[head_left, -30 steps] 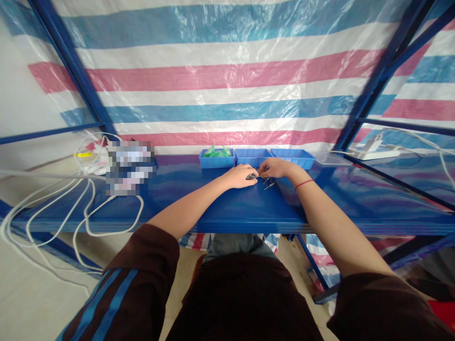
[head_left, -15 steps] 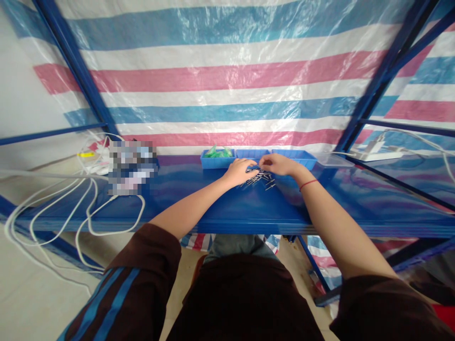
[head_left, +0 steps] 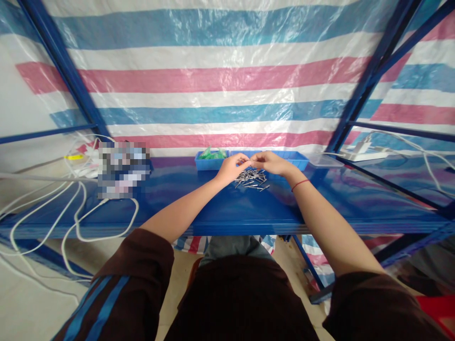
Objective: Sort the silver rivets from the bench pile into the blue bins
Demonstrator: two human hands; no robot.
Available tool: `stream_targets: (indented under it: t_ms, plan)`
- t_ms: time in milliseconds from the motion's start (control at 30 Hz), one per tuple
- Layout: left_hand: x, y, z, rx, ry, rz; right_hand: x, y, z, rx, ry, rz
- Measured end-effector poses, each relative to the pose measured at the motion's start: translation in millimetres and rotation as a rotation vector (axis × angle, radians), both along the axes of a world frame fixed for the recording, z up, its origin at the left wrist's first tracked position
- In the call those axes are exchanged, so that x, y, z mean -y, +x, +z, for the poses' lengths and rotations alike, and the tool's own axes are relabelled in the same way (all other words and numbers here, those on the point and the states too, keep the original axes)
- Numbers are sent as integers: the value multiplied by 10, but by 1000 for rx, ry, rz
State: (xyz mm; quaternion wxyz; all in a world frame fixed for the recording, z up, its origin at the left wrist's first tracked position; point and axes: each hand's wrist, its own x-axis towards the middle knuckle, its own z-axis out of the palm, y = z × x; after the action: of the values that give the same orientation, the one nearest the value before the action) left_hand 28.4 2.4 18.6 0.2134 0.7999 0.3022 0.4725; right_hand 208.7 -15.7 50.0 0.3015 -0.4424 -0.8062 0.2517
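My left hand point(head_left: 231, 169) and my right hand point(head_left: 269, 163) meet fingertip to fingertip just above a loose pile of thin silver metal pieces, like blind rivets point(head_left: 251, 178). Both hands are closed in a pinch. Whatever sits between the fingertips is too small to make out. Behind the left hand stands a blue bin point(head_left: 208, 164) with green plastic wrapping in it. Another blue bin point(head_left: 300, 162) lies behind the right hand, and a middle one is mostly hidden by my fingers.
The blue tabletop point(head_left: 220, 208) carries white cables point(head_left: 133, 215) and a blurred-out item point(head_left: 122, 170) at the left. A clear plastic lid point(head_left: 325, 160) lies right of the bins. Further right is a white power strip point(head_left: 366, 152). Blue posts frame the striped sheet point(head_left: 220, 80) behind.
My hands have come together, fingertips now touching above the pile, where a gap stood before. More of the rivet-like pieces show below them. The whole view has shifted slightly.
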Motion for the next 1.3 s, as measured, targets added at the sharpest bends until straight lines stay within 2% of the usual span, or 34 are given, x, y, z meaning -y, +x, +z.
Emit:
stream_targets:
  t_ms: [233, 467, 600, 700, 800, 933, 1033, 1100, 1167, 1300]
  plan:
    - [6, -4, 47, 24, 9, 46, 5, 6, -18, -18, -173, 13]
    - [-40, -32, 53, 11, 8, 112, 26, 24, 61, -99, 34, -109]
    - [-65, -42, 27, -53, -4, 82, 81, -18, 98, -77, 203, -139]
    - [-71, -43, 9, -112, 12, 58, 86, -25, 104, -34, 239, -150]
    - [-78, -65, -11, -237, 62, 82, 33, 56, 111, -43, 287, -309]
    - [-44, -104, -16, -491, 213, 45, -69, 321, 86, -19, 420, -716]
    - [57, -74, 6, -615, 285, -30, -106, 515, 35, 44, 367, -922]
    - [148, -18, 15, -681, 313, -53, -102, 570, 17, 42, 341, -974]
    - [232, 51, 9, -750, 333, -49, -82, 549, 26, 26, 361, -967]
    - [317, 156, -28, -836, 347, -28, -46, 385, 80, 65, 380, -842]
